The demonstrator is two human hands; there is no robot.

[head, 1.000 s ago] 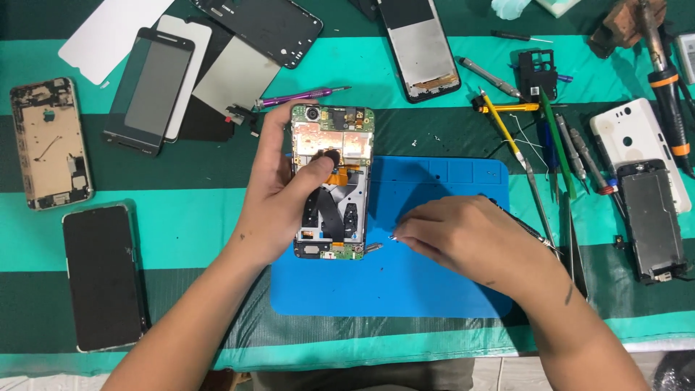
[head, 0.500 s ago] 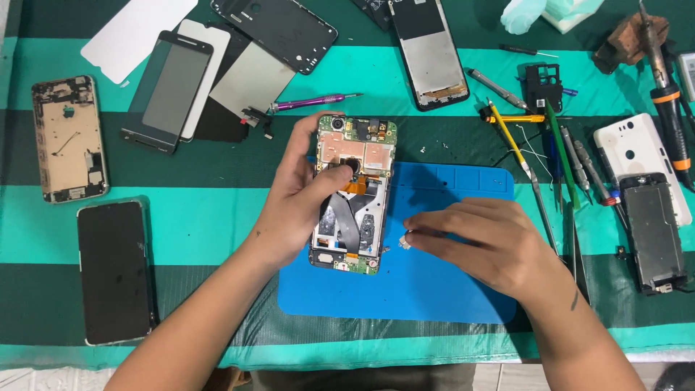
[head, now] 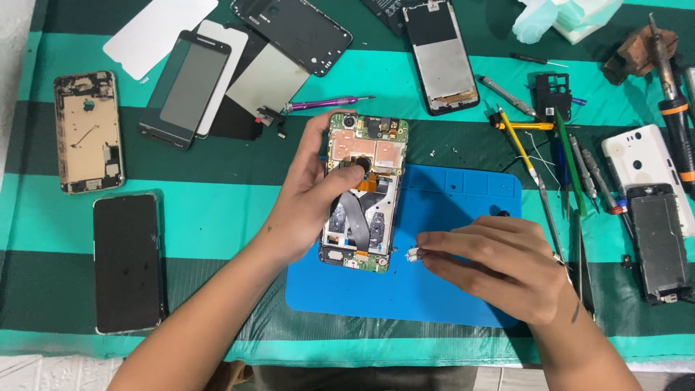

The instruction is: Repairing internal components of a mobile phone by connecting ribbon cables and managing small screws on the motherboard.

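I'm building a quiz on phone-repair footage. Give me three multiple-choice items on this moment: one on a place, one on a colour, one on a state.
1. Where does the opened phone lie?
A. on the left edge of the blue mat
B. on the white sheet
C. beside the soldering iron

2. What colour is the screwdriver just above the opened phone?
A. yellow
B. purple
C. red

3. What is the right hand doing?
A. lying flat and empty
B. gripping tweezers
C. pinching a small pale part at its fingertips

Answers:
1. A, the phone overlaps the mat's left side, with the left hand on it.
2. B, its handle is purple.
3. C, the fingertips close on a small part beside the phone's lower corner.
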